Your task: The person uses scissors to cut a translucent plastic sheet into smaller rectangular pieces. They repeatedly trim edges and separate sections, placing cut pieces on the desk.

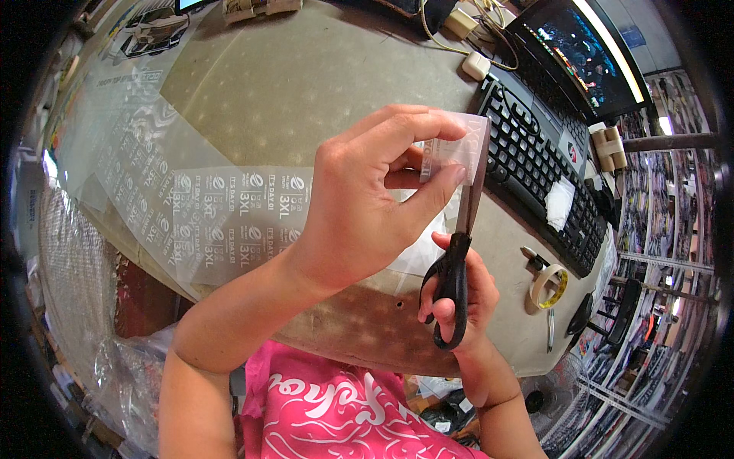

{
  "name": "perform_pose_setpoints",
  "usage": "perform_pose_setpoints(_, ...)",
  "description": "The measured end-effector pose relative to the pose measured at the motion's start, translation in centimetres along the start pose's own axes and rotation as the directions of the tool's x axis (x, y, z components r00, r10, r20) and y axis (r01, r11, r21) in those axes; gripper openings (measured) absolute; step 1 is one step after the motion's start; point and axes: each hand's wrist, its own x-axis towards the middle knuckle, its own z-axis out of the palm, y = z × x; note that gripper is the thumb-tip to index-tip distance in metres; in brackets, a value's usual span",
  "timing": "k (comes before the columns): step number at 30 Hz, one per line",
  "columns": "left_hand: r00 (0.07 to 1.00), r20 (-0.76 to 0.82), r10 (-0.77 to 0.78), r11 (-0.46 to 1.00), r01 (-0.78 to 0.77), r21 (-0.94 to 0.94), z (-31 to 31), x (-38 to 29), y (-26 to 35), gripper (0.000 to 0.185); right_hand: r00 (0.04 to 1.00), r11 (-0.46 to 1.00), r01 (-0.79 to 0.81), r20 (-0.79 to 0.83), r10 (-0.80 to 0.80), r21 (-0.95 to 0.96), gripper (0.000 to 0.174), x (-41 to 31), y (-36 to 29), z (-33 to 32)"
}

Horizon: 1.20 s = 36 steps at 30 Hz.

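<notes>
My left hand point(367, 189) pinches a small piece of translucent printed film point(453, 143) between thumb and fingers, above the table. My right hand point(470, 292) has its fingers in the handles of black-handled scissors point(456, 269). The scissors point away from me, and their blades, nearly together, lie along the right edge of the film piece. Whether they bite into it, I cannot tell. Translucent sheets printed with white size marks point(229, 224) lie overlapping below and left of my left hand. Part of them is hidden behind that hand and forearm.
To the right are a black keyboard point(539, 178), small white pieces point(559, 203), a tape roll point(549, 287), a pen point(550, 330) and a computer mouse point(580, 314). A laptop point(596, 63) stands behind the keyboard, near a white earphone case point(476, 66) and cables.
</notes>
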Motion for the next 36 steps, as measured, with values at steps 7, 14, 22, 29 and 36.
perform_pose_setpoints(7, 1.000, -0.029, 0.009, 1.000, -0.009, 0.015, -0.03, 0.13, 0.04, 0.028, 0.995, 0.998, 0.053, 0.080, -0.056, 0.041, 0.076, -0.19, 0.38, -0.66)
perform_pose_setpoints(14, 0.996, -0.092, 0.019, 1.000, -0.020, -0.012, 0.31, 0.23, -0.19, 0.025, 0.993, 0.996, 0.079, 0.085, -0.082, 0.041, 0.072, -0.16, 0.53, -0.62)
perform_pose_setpoints(22, 0.998, -0.007, -0.061, 0.998, 0.061, 0.008, -0.25, 0.20, 0.32, 0.032, 0.995, 0.998, 0.057, 0.087, -0.056, -0.005, 0.068, -0.20, 0.17, -0.69)
perform_pose_setpoints(29, 0.993, 0.002, -0.116, 0.993, 0.116, 0.037, -0.08, 0.11, 0.37, 0.032, 0.997, 1.000, 0.011, 0.071, -0.009, -0.022, 0.065, -0.37, 0.15, -0.50)
perform_pose_setpoints(36, 0.987, -0.033, -0.155, 0.985, 0.157, 0.067, 0.37, 0.30, 0.49, 0.026, 0.994, 0.987, -0.093, 0.068, 0.084, 0.135, 0.055, -0.37, -0.33, -0.18)
